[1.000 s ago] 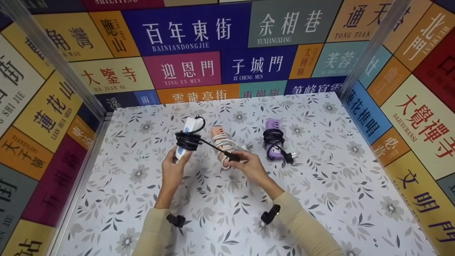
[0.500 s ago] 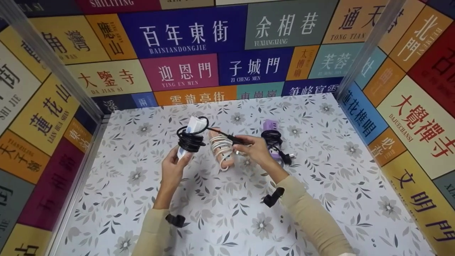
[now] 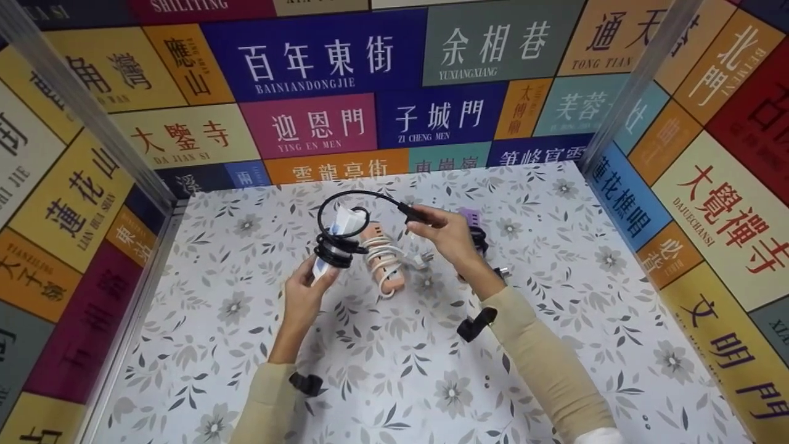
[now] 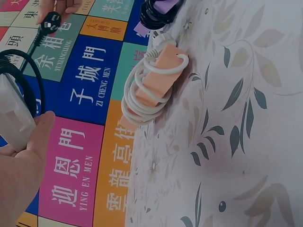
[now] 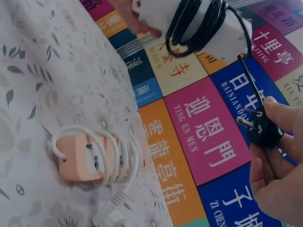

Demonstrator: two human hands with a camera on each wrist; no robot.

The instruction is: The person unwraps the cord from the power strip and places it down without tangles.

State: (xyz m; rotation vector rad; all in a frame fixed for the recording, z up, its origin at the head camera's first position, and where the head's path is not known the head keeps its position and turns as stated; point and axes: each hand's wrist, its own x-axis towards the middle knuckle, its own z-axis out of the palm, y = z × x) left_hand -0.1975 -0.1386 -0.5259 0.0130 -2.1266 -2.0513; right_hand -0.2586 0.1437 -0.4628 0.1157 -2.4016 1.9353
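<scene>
My left hand [image 3: 306, 288] grips the lower end of a white power strip [image 3: 350, 221], held tilted above the table. Its black cord [image 3: 333, 253] is wound around the middle in several turns, and one loose length arcs over the top. Between thumb and fingers, my right hand [image 3: 445, 234] pinches the black plug [image 5: 265, 130] at the cord's end; metal prongs show in the right wrist view. On the table between the hands lies a peach power strip [image 3: 389, 280] wrapped in white cord [image 5: 135, 156]. A purple power strip [image 3: 472, 217] is partly hidden behind my right hand.
The table [image 3: 382, 382] has a leaf-and-flower patterned cover. Walls of coloured street-name panels [image 3: 308, 126] enclose it at the back and both sides, with clear corner posts [image 3: 641, 80]. The white plug [image 3: 419, 260] of the peach strip rests beside it.
My right hand has risen and moved slightly right with the plug, and the loose cord has gone from nearly straight to a wide arc. The white strip has shifted slightly right.
</scene>
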